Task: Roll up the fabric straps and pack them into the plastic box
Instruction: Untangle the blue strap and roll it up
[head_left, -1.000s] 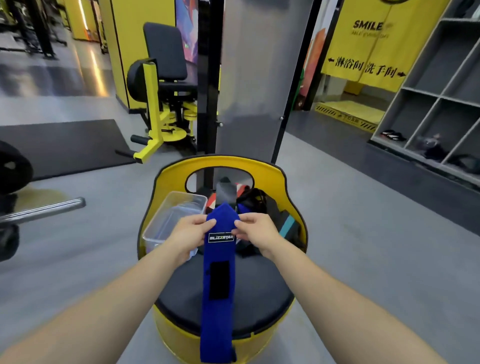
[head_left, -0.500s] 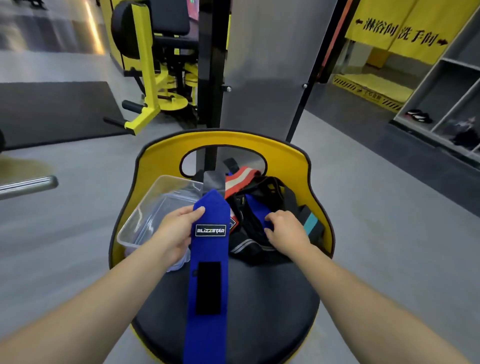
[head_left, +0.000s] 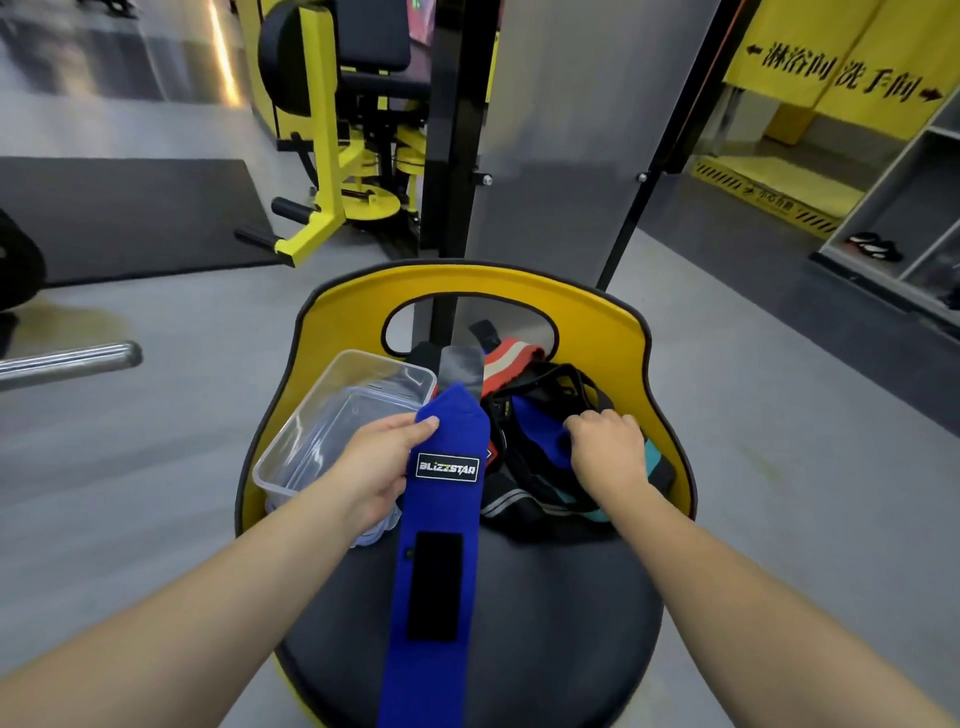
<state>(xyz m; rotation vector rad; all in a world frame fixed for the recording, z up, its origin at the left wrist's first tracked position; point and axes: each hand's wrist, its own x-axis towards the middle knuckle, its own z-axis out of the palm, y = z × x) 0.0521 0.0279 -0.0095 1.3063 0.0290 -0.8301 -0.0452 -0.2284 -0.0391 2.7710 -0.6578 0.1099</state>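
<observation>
Left hand: positioned at centre of the frame, just left of the blue strap; fingers curled behind the strap's upper end, thumb pressed on its front face, so the strap was gripped.
Blue strap: unrolled, running from its pointed upper end at centre frame down to the bottom edge; a white-on-black "BLIZZSTAR" label sat near the top and a black rectangular patch lay below it; a grey tab extended beyond the pointed end.
Right hand: right of centre, knuckles up, fingers curled down into the strap pile; whether anything was actually gripped could not be told.
Strap pile: heaped at the rear right of the seat, against the backrest; contents included black webbing, a second blue piece, a red-and-cream striped band and a teal edge.
Plastic box: clear, open-topped, standing at the rear left of the seat, touching the backrest; partly hidden behind the left hand; contents could not be made out.
Seat: round black pad, lower centre of the frame, carrying box, pile and strap.
Backrest: yellow, curved, with an oval cut-out, upper centre of the seat.
Surroundings: yellow gym machine at upper left; grey shelving at right edge.
</observation>
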